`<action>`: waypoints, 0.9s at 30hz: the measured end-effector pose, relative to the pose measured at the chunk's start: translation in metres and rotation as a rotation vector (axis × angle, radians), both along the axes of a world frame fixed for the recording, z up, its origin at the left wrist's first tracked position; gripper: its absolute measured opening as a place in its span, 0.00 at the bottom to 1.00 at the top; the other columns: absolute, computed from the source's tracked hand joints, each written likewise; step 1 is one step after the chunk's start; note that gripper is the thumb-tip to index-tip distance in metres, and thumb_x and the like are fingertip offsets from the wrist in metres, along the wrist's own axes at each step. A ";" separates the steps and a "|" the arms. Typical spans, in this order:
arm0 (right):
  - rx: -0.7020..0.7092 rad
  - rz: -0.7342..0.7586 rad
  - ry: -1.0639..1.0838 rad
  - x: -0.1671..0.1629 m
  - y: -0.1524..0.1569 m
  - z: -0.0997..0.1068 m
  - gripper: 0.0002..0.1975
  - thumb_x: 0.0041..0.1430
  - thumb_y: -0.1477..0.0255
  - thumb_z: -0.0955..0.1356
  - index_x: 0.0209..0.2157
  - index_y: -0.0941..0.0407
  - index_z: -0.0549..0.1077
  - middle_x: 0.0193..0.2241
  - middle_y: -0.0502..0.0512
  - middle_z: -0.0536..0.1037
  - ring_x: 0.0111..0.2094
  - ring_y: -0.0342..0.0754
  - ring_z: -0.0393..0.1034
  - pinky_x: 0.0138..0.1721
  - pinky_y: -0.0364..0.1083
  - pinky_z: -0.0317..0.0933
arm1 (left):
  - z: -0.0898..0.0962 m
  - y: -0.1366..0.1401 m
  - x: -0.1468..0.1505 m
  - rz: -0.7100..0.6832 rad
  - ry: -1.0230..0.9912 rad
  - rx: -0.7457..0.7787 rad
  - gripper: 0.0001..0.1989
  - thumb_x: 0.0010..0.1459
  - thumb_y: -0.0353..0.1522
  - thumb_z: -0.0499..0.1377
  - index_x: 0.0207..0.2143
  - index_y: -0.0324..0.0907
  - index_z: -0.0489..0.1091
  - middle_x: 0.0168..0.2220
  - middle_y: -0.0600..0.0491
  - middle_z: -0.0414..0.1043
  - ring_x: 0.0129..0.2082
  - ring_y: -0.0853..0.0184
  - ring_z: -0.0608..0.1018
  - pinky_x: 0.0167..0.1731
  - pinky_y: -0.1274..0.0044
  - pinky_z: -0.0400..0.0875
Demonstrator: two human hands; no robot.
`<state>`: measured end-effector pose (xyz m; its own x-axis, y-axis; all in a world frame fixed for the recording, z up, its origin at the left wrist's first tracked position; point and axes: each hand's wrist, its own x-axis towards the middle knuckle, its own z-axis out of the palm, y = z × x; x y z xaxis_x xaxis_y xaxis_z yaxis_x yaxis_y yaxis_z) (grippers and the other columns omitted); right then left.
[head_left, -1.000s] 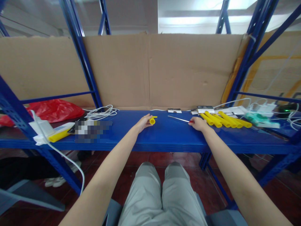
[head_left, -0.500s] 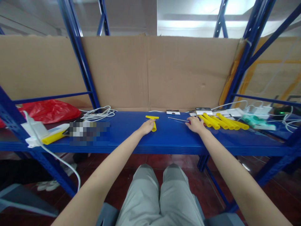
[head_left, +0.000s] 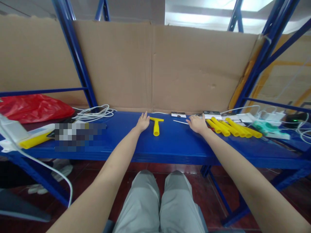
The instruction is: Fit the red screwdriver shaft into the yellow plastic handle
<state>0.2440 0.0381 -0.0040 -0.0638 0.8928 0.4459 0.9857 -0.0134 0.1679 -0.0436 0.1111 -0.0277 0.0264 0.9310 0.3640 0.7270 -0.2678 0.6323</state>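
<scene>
A yellow T-shaped piece [head_left: 156, 127] with a round, hollow handle lies on the blue shelf [head_left: 170, 145], its open end towards me. Just left of its crossbar is my left hand [head_left: 143, 122], open and holding nothing, fingers spread and pointing away. My right hand [head_left: 198, 124] rests palm down with fingers apart, over a screwdriver [head_left: 180, 122]. The thin metal shaft sticks out to the left of that hand, and a bit of red handle shows on the right; the middle is hidden. Several yellow tubes [head_left: 232, 128] lie side by side beyond my right hand.
Cardboard [head_left: 116, 64] stands behind the shelf between blue posts. To the left are coiled white cable [head_left: 97, 113], a red plastic bag [head_left: 36, 106] and another yellow tube [head_left: 35, 140]. Small black-and-white packets [head_left: 178, 114], a green item [head_left: 266, 128] and white adapters [head_left: 274, 115] lie rightward.
My left hand has let go of the yellow T-shaped piece and moved left, opening its fingers. The piece now lies fully visible. My right hand stays over the screwdriver; the view has shifted slightly.
</scene>
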 end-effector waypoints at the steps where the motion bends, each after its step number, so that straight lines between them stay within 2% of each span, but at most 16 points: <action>1: -0.011 -0.011 0.002 -0.001 0.007 0.003 0.19 0.64 0.66 0.55 0.47 0.60 0.69 0.48 0.67 0.72 0.52 0.58 0.63 0.56 0.66 0.38 | -0.001 0.005 -0.002 0.049 0.011 0.001 0.28 0.61 0.34 0.42 0.63 0.35 0.49 0.65 0.43 0.49 0.65 0.63 0.48 0.61 0.70 0.42; 5: -0.122 -0.126 0.122 -0.006 0.037 0.013 0.21 0.63 0.63 0.57 0.51 0.60 0.66 0.51 0.69 0.70 0.53 0.60 0.63 0.52 0.64 0.47 | -0.002 0.013 -0.008 0.144 0.037 -0.013 0.29 0.61 0.36 0.43 0.63 0.33 0.50 0.63 0.39 0.51 0.65 0.60 0.51 0.61 0.69 0.43; 8: -0.226 -0.250 0.228 -0.006 0.061 0.016 0.26 0.61 0.59 0.58 0.54 0.62 0.64 0.51 0.72 0.69 0.54 0.61 0.62 0.52 0.64 0.48 | -0.003 0.012 -0.010 0.136 0.035 -0.008 0.28 0.61 0.35 0.44 0.62 0.32 0.51 0.62 0.37 0.53 0.64 0.59 0.54 0.60 0.68 0.45; 11: -0.311 -0.336 0.298 -0.006 0.081 0.014 0.32 0.57 0.54 0.60 0.56 0.61 0.63 0.51 0.73 0.69 0.53 0.64 0.63 0.51 0.65 0.50 | -0.004 0.009 -0.013 0.083 0.026 0.028 0.27 0.59 0.33 0.48 0.61 0.37 0.54 0.61 0.39 0.56 0.63 0.57 0.56 0.59 0.66 0.49; 13: -0.336 -0.346 0.334 -0.008 0.092 0.012 0.36 0.56 0.50 0.60 0.56 0.62 0.63 0.51 0.74 0.69 0.53 0.65 0.62 0.50 0.65 0.52 | -0.004 0.007 -0.017 0.088 -0.017 0.025 0.27 0.57 0.33 0.51 0.60 0.39 0.56 0.60 0.40 0.59 0.62 0.56 0.58 0.57 0.64 0.54; 17: -0.316 -0.357 0.343 -0.016 0.105 0.010 0.40 0.53 0.46 0.60 0.57 0.63 0.61 0.51 0.76 0.68 0.53 0.66 0.62 0.49 0.64 0.53 | 0.004 0.005 -0.022 0.206 -0.147 0.024 0.25 0.55 0.31 0.53 0.57 0.42 0.58 0.55 0.42 0.66 0.56 0.57 0.66 0.53 0.66 0.59; 22: -0.273 -0.356 0.301 -0.023 0.108 0.012 0.32 0.57 0.55 0.62 0.57 0.62 0.62 0.51 0.75 0.68 0.54 0.65 0.62 0.50 0.64 0.50 | 0.013 -0.001 -0.018 0.182 -0.162 0.082 0.23 0.55 0.29 0.53 0.54 0.41 0.61 0.53 0.42 0.68 0.56 0.58 0.66 0.53 0.66 0.59; 27: -0.258 -0.326 0.327 -0.016 0.104 0.010 0.24 0.57 0.64 0.63 0.53 0.59 0.65 0.51 0.70 0.70 0.53 0.62 0.63 0.50 0.63 0.49 | 0.014 -0.007 -0.014 0.121 -0.141 0.091 0.23 0.55 0.28 0.53 0.55 0.39 0.60 0.53 0.42 0.67 0.55 0.58 0.67 0.53 0.66 0.59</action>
